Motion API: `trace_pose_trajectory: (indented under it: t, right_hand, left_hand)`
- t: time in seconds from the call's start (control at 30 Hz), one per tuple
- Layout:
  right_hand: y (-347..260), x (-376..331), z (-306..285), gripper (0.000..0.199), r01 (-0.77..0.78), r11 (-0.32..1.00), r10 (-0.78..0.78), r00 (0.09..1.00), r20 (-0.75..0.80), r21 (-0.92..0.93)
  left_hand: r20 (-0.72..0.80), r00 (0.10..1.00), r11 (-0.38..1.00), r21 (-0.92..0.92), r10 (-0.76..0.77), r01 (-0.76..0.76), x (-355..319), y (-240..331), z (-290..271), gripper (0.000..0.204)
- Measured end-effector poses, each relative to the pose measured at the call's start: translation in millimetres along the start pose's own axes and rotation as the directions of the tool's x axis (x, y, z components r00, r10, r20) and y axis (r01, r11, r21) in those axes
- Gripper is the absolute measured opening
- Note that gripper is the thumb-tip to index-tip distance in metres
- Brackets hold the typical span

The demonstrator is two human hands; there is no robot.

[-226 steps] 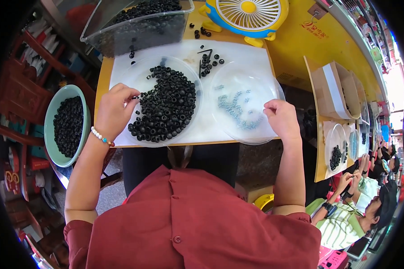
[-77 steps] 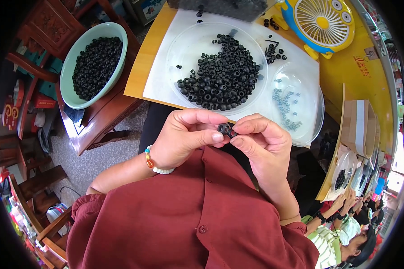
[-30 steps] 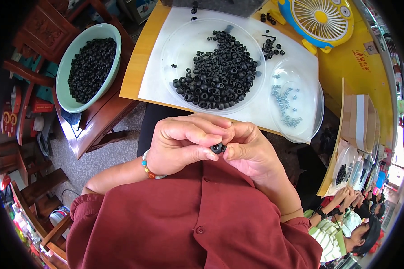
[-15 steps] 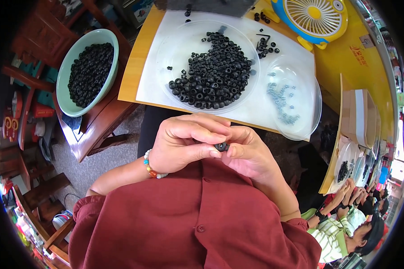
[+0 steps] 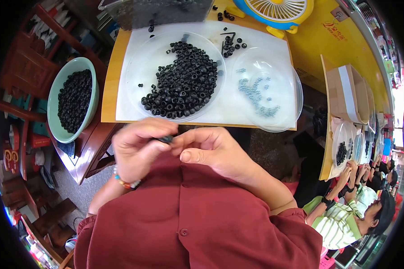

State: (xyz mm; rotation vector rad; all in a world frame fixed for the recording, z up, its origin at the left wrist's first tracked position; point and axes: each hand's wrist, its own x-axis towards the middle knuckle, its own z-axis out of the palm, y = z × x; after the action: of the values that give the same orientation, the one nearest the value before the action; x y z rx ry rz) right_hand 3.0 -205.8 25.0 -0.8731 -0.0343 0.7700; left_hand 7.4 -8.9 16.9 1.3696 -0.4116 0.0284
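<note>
Yonder, red lettering [image 5: 334,31] (nearer, black piece [image 5: 166,139])

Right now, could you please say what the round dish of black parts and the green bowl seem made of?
Round dish: probably clear plastic, smooth, since the white sheet shows through.
Green bowl: likely opaque plastic, its rim faintly glossy, though ceramic is possible.
</note>
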Motion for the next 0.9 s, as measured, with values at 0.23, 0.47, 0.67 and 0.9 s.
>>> trace_pose_trajectory:
  t: [0.23,0.47,0.67,0.9]
  right_hand:
    - [-58.6,-16.3,-101.6,0.015,0.078,0.390,-0.764,0.583,-0.275,-0.918]
    - [-96.5,-56.5,-148.8,0.016,-0.413,0.291,-0.688,0.536,-0.489,-0.863]
    - [-82.6,-54.7,-149.8,0.022,-0.486,0.178,-0.590,0.643,-0.488,-0.856]
    - [-88.8,-57.9,-133.5,0.026,-0.463,0.064,-0.506,0.748,-0.429,-0.884]
  left_hand:
    - [-0.610,0.792,0.967,0.206,0.007,0.150,10.2,7.6,-123.3,0.022]
    - [-0.681,0.726,0.982,0.057,-0.095,0.181,-15.4,1.7,-235.0,0.020]
    - [-0.704,0.697,0.969,0.055,-0.135,0.242,-20.8,-11.5,-245.2,0.018]
    - [-0.752,0.653,0.921,0.189,-0.087,0.340,-14.2,-13.4,-235.9,0.020]
